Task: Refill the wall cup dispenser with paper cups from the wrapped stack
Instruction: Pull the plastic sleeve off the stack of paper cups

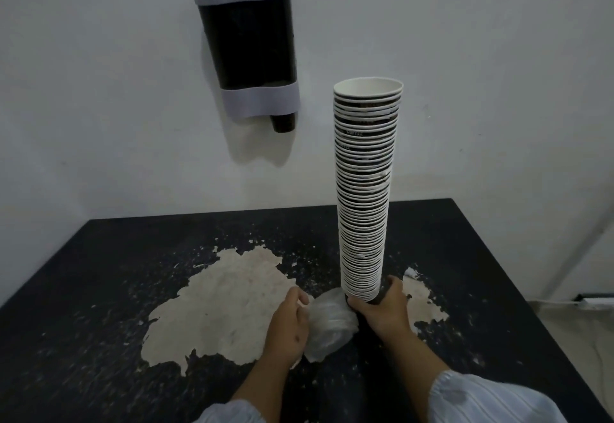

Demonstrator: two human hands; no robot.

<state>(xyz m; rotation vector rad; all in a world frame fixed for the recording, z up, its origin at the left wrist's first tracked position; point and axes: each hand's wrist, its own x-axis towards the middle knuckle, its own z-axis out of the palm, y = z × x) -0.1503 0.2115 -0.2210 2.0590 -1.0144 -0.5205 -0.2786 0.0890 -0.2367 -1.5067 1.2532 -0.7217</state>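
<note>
A tall stack of paper cups (365,190), dark with white rims, stands upright on the table, mouth up, free of wrapping. My right hand (382,309) grips the stack at its base. My left hand (289,323) holds the crumpled clear plastic wrapper (329,326), which lies bunched on the table just left of the stack's foot. The wall cup dispenser (249,54) hangs on the white wall to the upper left, a dark tube with grey bands at top and bottom. One dark cup (283,122) pokes out of its lower end.
The black table (99,289) has a worn top with large pale patches where the coating has peeled. Its right edge runs beside a pale floor, where a dark object (594,299) lies by the wall.
</note>
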